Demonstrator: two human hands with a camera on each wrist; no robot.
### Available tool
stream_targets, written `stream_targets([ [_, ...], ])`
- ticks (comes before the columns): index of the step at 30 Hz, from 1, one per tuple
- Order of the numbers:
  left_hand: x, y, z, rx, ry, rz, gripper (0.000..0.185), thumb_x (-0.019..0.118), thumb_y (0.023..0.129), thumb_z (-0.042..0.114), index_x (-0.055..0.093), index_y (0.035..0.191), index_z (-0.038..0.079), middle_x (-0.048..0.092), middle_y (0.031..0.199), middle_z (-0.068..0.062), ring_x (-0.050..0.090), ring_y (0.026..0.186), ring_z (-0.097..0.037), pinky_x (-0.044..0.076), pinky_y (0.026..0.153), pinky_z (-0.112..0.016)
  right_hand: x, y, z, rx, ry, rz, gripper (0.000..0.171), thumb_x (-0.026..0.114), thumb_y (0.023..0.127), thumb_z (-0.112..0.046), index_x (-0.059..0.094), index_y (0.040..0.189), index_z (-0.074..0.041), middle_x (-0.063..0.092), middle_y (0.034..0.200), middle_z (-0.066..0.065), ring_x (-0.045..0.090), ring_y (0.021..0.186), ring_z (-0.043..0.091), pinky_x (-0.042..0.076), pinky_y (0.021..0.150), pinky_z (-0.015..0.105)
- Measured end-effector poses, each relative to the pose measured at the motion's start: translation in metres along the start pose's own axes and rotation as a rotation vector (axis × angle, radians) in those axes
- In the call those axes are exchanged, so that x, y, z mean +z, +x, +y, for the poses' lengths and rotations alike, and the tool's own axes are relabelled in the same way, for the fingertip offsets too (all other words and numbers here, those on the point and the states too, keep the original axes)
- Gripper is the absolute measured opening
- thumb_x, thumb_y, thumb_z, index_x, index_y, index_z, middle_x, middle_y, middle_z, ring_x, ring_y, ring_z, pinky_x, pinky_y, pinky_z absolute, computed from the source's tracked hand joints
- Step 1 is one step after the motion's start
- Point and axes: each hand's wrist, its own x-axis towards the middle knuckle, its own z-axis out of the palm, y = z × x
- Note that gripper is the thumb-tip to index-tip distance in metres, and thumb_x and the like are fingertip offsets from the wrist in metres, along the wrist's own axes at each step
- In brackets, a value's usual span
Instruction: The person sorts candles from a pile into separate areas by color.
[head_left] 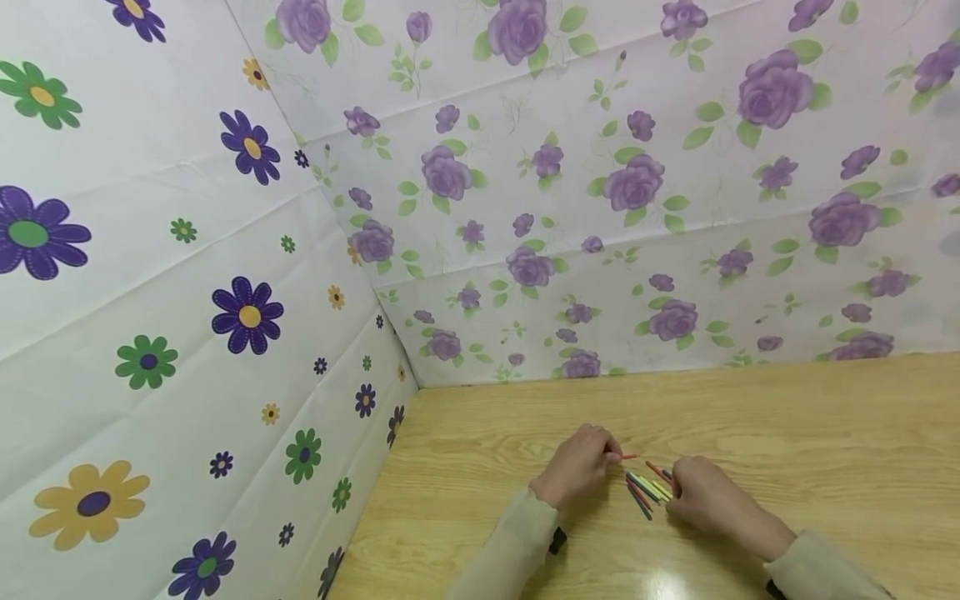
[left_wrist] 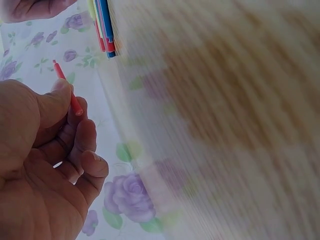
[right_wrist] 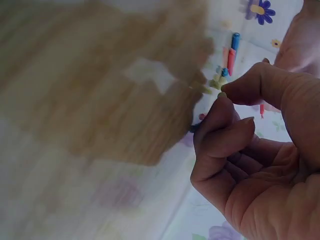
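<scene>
My left hand [head_left: 576, 468] pinches a thin red stick [left_wrist: 61, 73] between thumb and forefinger. The stick has a narrower tip and points toward my other hand. To the right of it, a loose bunch of thin coloured sticks [head_left: 639, 493] in blue, red and yellow lies fanned on the table. My right hand [head_left: 708, 502] is at the right end of this bunch, its thumb and forefinger closing on a yellow stick [right_wrist: 216, 84]. In the right wrist view the fingers cover most of that stick. A single orange-red stick [head_left: 655, 468] lies at the bunch's far side.
The sticks lie on a wood-grain table [head_left: 465, 500]. Behind it hangs a white sheet with purple roses [head_left: 633, 183], and another sheet with bold daisies [head_left: 247, 317] stands along the left side. Light glares off the tabletop near the front.
</scene>
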Motion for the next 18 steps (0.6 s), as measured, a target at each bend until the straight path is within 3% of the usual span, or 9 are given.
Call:
stream_targets([
  [6, 0.0019, 0.0001, -0.0001, 0.009, -0.005, -0.001, 0.015, 0.064, 0.111, 0.026, 0.078, 0.108, 0.021, 0.075, 0.107, 0.010, 0.058, 0.094, -0.001, 0.051, 0.081, -0.014, -0.0006, 0.0020, 0.0007, 0.048, 0.003, -0.005, 0.018, 0.073, 0.085, 0.004, 0.067, 0.073, -0.007, 0.062, 0.070, 0.001, 0.053, 0.062, 0.014, 0.040, 0.053, 0.022],
  [14, 0.0029, 0.0003, -0.0020, 0.009, 0.004, -0.001, 0.015, 0.063, 0.111, 0.026, 0.077, 0.108, 0.021, 0.075, 0.107, 0.010, 0.060, 0.097, -0.002, 0.053, 0.083, -0.014, -0.0008, 0.0028, 0.0037, 0.037, -0.025, 0.052, 0.020, 0.073, 0.088, 0.006, 0.070, 0.074, -0.008, 0.064, 0.069, 0.000, 0.052, 0.061, 0.014, 0.039, 0.051, 0.022],
  [18, 0.0033, 0.0021, -0.0036, 0.012, 0.004, 0.003, 0.015, 0.063, 0.111, 0.026, 0.078, 0.109, 0.021, 0.075, 0.107, 0.009, 0.060, 0.096, -0.002, 0.052, 0.082, -0.014, 0.0004, 0.0026, 0.0057, 0.022, -0.037, 0.114, 0.029, 0.068, 0.085, 0.009, 0.062, 0.066, -0.011, 0.053, 0.061, -0.004, 0.043, 0.054, 0.010, 0.031, 0.047, 0.018],
])
